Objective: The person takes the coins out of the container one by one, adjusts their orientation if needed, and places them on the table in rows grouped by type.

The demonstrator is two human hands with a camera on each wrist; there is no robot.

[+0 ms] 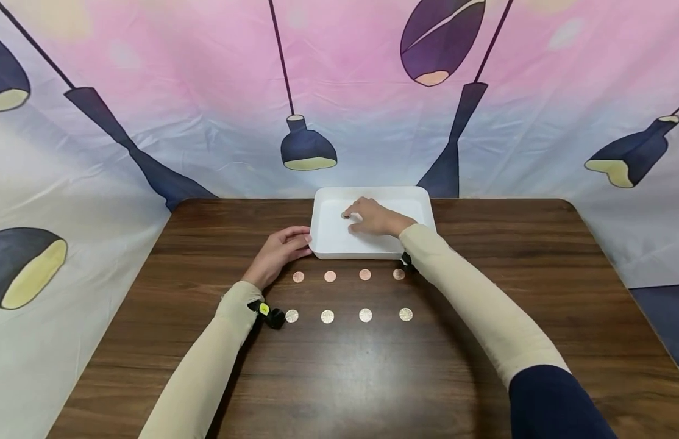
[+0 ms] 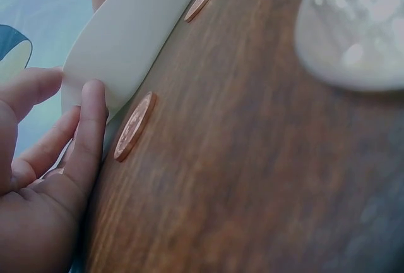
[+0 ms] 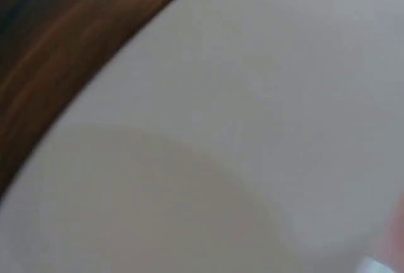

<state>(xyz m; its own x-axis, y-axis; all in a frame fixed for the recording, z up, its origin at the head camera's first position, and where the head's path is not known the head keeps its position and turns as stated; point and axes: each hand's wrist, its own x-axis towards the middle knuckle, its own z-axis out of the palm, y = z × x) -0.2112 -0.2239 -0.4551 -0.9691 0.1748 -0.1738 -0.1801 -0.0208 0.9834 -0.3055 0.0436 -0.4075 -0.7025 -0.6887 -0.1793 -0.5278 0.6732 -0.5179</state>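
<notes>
One white tray [image 1: 331, 241] lies at the far middle of the table [image 1: 153, 317], its long axis running left to right, its open side up. The right hand [image 1: 375, 218] is inside it, palm down, fingers loosely bent with the tips on the tray floor toward the left half. Whether it pinches anything under those fingertips cannot be told; the right wrist view shows only a blurred white wall [image 3: 252, 127] and a strip of wood.

The left hand [image 1: 279, 251] rests on the table just left of the tray, fingers nearly straight and together, their tips touching the tray's near left corner. In the left wrist view the fingers [image 2: 88, 134] press against the white rim [image 2: 132, 26].

Eight coins lie in two rows of four, each row parallel to the tray's long side. The copper row [image 1: 347, 275] is just in front of the tray, between the two wrists; its leftmost coin [image 1: 298, 277] is just beside the left hand's heel, seen up close [image 2: 134, 126] by the left wrist camera. The paler row [image 1: 347, 315] lies nearer the person, beside the left wrist.

The tray's back edge stands near the table's far edge and the printed cloth backdrop [image 1: 208, 91]. Bare wood stretches wide to the left of the left hand, to the right of the right forearm, and toward the person below the coins.
</notes>
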